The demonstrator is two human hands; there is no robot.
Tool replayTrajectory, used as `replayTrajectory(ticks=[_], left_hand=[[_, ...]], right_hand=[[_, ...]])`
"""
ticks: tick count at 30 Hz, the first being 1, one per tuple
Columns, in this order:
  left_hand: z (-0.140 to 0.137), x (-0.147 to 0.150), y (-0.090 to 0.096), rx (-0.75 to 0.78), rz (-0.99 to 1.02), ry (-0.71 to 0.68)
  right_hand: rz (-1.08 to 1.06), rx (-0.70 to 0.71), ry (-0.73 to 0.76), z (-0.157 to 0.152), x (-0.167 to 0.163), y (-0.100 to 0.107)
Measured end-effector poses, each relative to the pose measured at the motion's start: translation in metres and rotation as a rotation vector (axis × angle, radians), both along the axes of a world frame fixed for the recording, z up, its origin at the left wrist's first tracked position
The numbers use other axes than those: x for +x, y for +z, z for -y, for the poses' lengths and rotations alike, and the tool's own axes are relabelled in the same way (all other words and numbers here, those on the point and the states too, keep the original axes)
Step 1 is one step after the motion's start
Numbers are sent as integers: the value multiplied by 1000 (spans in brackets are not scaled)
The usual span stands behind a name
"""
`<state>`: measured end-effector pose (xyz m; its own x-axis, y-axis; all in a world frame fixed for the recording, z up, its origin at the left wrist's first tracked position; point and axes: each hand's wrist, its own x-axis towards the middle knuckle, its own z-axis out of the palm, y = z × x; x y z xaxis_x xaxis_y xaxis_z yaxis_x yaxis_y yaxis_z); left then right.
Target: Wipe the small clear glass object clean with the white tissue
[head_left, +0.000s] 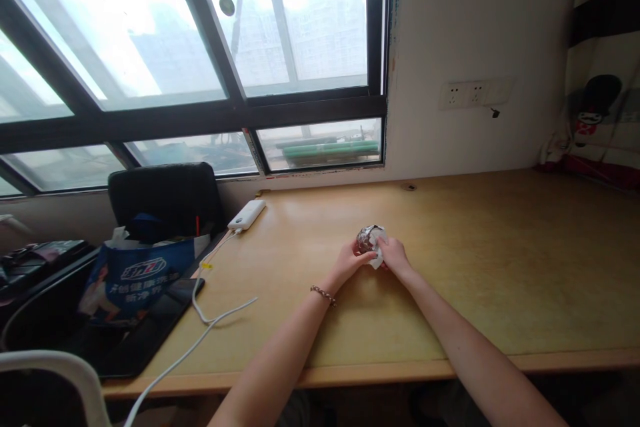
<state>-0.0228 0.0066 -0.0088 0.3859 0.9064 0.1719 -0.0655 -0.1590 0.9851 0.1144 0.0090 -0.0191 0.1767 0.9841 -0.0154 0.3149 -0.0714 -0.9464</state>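
Observation:
Over the middle of the wooden table, both hands meet around a small round thing (366, 237) with a brown and silvery-white surface; its exact kind does not show. A crumpled white sheet (376, 259), like tissue or thin wrapping, lies against it and pokes out below the fingers. My left hand (351, 259) is closed on the left side of the round thing, its thumb stretched across the front. From the right, my right hand (395, 255) pinches the white sheet against it, thumb on top. The fingers beneath are mostly hidden.
The wooden table (500, 267) reaches the wall. A white power bank (247, 214) with a white cable (197, 303) lies toward its left edge. Farther left are a dark flat panel (150, 340), a blue bag (135, 273) and a black chair (165, 193).

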Motion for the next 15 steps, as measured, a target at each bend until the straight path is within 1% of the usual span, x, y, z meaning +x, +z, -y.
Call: replayTrajectory(ticks=[2, 4, 6, 8, 10, 12, 14, 15], left_hand=[[1, 3, 2, -9, 38, -26], [0, 3, 4, -68, 63, -31], [-2, 2, 3, -136, 90, -14], [-3, 0, 2, -177, 131, 9], [-4, 0, 0, -188, 172, 10], [-3, 0, -1, -179, 180, -5], [-2, 0, 0, -158, 152, -23], [-2, 0, 0, -146, 130, -30]], right_hand=[[-101, -47, 6, 1, -1, 0], [-187, -57, 51, -1, 0, 0], [-244, -36, 68, -3, 1, 0], [-235, 13, 40, -5, 4, 0], [-135, 76, 16, -7, 6, 1], [44, 127, 10, -7, 8, 3], [205, 128, 12, -7, 10, 5], [242, 107, 14, -6, 10, 5]])
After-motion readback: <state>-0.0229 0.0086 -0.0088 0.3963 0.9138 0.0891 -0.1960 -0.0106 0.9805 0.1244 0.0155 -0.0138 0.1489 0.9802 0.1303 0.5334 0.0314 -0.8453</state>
